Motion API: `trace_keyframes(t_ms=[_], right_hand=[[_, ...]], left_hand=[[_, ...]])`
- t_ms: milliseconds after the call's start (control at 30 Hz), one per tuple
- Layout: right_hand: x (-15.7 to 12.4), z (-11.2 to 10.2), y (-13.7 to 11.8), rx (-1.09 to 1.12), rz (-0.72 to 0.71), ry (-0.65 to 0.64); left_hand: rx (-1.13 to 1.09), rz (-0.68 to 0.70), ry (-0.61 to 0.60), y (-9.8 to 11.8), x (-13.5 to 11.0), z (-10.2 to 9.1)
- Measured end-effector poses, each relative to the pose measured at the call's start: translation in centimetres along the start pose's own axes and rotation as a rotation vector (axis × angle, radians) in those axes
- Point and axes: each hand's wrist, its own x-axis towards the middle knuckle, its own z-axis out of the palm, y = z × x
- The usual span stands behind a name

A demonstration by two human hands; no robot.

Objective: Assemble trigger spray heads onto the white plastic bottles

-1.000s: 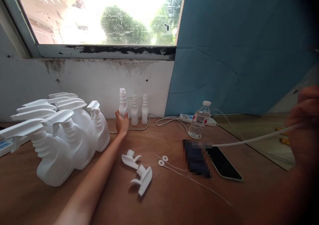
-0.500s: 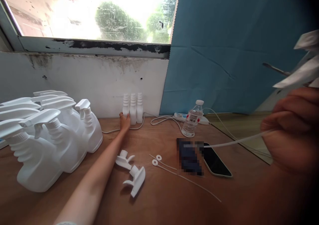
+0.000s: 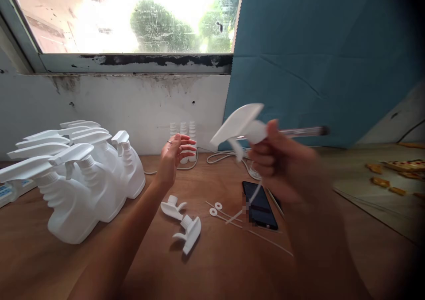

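Note:
My right hand (image 3: 282, 163) is closed round a white trigger sprayer head (image 3: 241, 123) held up at the centre of the view, with a thin white dip tube (image 3: 245, 205) hanging from it toward the table; a slim pen-like tool (image 3: 299, 132) also sticks out of this hand to the right. My left hand (image 3: 174, 156) is raised over the table with its fingers loosely spread and nothing in it. Behind it three small white bottles (image 3: 182, 129) without caps stand against the wall.
Several white spray bottles (image 3: 79, 176) with heads on are grouped at the left. Two loose sprayer heads (image 3: 184, 222), thin tubes with white washers (image 3: 215, 209), a phone (image 3: 260, 202) and a white cable (image 3: 219, 158) lie on the wooden table (image 3: 219, 269). A blue sheet (image 3: 315, 61) covers the wall.
My left hand has come back from the small bottles at the wall and lifted. My right hand has swung in from the right edge to the centre with the sprayer head.

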Motion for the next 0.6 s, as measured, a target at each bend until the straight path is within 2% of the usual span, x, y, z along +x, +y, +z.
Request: trace_keyframes(t_ms=[67,167,267,367,467,600], right_hand=[[-0.1,2.1,1.7,0.205,0.257,-0.152],[-0.4,4.1,3.7,0.335,0.442,-0.290],[-0.6,4.9,4.7,0.369,0.523,-0.348],[-0.5,4.9,5.2,0.343,0.560,-0.340],[-0.2,4.6,5.7,0.298,0.574,-0.326],[0.4,3.8,6.7,0.231,0.669,-0.496]], left_hand=[[0.029,-0.012,-0.117,3.7,-1.9,1.2],[0.239,-0.047,-0.164,6.5,-3.7,1.4],[0.414,-0.103,-0.168,7.0,-4.1,0.4],[0.478,-0.162,-0.218,6.9,-4.0,-0.4],[0.523,-0.130,-0.198,7.1,-3.7,-0.9],[0.452,-0.113,-0.097,7.4,-3.2,-1.6]])
